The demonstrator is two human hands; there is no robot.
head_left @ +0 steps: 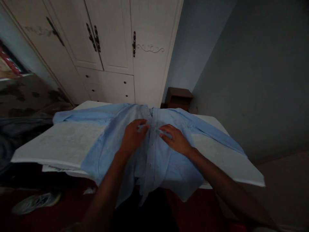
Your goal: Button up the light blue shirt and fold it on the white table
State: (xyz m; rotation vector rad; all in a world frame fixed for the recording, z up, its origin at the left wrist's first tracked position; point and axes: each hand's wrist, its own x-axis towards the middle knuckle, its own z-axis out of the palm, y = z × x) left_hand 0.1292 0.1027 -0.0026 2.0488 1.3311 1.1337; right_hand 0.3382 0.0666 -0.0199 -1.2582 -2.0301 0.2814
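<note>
A light blue button-up shirt (pixel 173 164) lies spread over a white table (pixel 58 141), its sleeves stretched out to both sides and its lower hem hanging past the front edge. The button placket (pixel 152 148) runs down the middle, with the two front halves slightly apart near the collar end. My left hand (pixel 134 134) is over the left front half, fingers curved and apart, with nothing seen in them. Just right of the placket, my right hand (pixel 174 138) hovers at or rests on the other half, its fingers also apart. Whether the fingertips touch the cloth I cannot tell.
Behind the table stands a white wardrobe (pixel 113 38) with dark handles and drawers. A small brown cabinet (pixel 180 96) is at the back right, near the grey wall (pixel 260 71). A shoe (pixel 36 203) lies on the red floor at the lower left.
</note>
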